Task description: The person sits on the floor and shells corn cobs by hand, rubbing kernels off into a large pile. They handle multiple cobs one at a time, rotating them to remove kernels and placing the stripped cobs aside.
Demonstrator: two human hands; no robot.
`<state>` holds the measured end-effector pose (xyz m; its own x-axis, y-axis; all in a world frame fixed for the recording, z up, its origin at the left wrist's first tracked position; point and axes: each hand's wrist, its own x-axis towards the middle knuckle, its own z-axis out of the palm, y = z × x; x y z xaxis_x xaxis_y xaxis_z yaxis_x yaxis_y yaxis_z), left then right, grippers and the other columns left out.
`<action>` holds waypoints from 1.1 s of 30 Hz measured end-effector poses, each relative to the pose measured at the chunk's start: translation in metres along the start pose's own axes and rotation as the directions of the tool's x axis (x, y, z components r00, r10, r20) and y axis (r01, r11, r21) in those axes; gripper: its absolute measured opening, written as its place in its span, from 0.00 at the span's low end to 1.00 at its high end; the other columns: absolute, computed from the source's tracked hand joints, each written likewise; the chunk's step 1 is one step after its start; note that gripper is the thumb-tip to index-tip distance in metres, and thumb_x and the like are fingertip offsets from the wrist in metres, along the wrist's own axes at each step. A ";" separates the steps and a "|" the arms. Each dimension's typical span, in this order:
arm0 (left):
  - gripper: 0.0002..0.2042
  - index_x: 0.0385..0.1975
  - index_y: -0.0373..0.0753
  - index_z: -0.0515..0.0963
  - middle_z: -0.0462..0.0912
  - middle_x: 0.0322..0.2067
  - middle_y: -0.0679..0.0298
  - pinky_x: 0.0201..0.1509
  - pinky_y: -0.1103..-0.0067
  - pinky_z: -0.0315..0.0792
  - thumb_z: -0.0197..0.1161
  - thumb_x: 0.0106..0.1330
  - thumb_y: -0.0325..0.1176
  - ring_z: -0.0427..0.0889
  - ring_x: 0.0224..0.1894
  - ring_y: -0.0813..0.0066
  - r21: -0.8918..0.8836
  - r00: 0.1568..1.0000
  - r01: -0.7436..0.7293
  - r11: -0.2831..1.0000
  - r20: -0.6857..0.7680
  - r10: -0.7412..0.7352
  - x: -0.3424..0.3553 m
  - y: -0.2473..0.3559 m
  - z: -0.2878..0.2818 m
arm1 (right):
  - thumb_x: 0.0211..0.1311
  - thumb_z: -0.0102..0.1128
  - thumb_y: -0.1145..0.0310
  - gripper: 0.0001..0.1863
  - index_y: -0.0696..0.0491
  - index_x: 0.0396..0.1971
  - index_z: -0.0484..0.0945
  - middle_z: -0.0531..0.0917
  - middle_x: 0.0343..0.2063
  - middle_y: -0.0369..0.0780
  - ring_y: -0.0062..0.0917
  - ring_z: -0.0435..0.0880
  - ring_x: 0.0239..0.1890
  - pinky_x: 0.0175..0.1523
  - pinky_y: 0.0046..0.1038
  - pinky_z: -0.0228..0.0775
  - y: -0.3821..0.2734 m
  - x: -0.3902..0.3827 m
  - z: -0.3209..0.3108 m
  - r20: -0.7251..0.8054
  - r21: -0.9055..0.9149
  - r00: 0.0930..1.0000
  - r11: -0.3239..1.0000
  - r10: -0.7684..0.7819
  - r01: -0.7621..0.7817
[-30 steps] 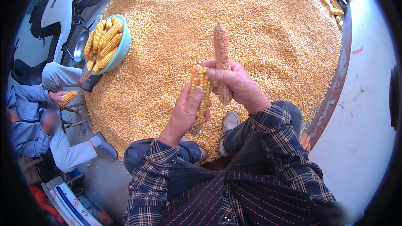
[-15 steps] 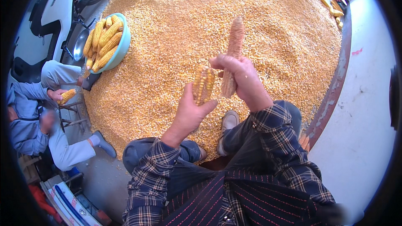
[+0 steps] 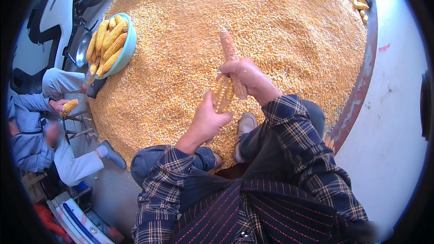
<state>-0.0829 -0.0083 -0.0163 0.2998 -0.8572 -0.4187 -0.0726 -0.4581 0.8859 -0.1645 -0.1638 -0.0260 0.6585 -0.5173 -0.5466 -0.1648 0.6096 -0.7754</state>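
Your left hand (image 3: pixel 207 124) grips the part-stripped yellow corn ear (image 3: pixel 223 95); rub firmly with the long pinkish cob (image 3: pixel 228 47) your right hand (image 3: pixel 251 77) clasps.

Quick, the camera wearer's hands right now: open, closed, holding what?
Left hand: closed, holding a partly shelled corn ear.
Right hand: closed around a bare, pinkish cob.
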 end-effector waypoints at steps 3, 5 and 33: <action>0.25 0.50 0.32 0.63 0.75 0.35 0.64 0.38 0.80 0.71 0.64 0.51 0.27 0.75 0.35 0.77 -0.095 0.999 0.023 0.995 0.034 -0.020 0.000 0.000 0.001 | 0.50 0.58 0.68 0.11 0.63 0.28 0.78 0.80 0.24 0.42 0.24 0.79 0.27 0.35 0.27 0.69 0.002 -0.001 -0.001 0.051 0.065 0.999 0.998 -0.006 0.002; 0.25 0.50 0.33 0.63 0.75 0.34 0.64 0.34 0.81 0.71 0.64 0.51 0.26 0.75 0.32 0.78 -0.168 0.995 0.081 0.982 0.064 -0.072 -0.002 0.004 -0.002 | 0.51 0.58 0.67 0.12 0.62 0.28 0.78 0.81 0.25 0.41 0.24 0.79 0.27 0.36 0.27 0.69 0.001 -0.003 0.003 0.108 0.193 0.994 0.981 -0.031 0.009; 0.18 0.42 0.34 0.66 0.73 0.24 0.64 0.24 0.80 0.70 0.61 0.50 0.26 0.74 0.21 0.76 -0.456 0.954 0.229 0.860 0.282 -0.105 0.000 0.015 -0.011 | 0.55 0.52 0.67 0.12 0.61 0.28 0.78 0.81 0.27 0.41 0.26 0.80 0.30 0.39 0.28 0.72 0.000 -0.016 0.009 0.217 0.163 0.976 0.987 -0.034 -0.002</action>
<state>-0.0731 -0.0128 -0.0005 0.0256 -0.8359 -0.5483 0.4395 -0.4832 0.7572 -0.1689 -0.1502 -0.0141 0.8071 -0.3951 -0.4388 -0.0446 0.7002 -0.7126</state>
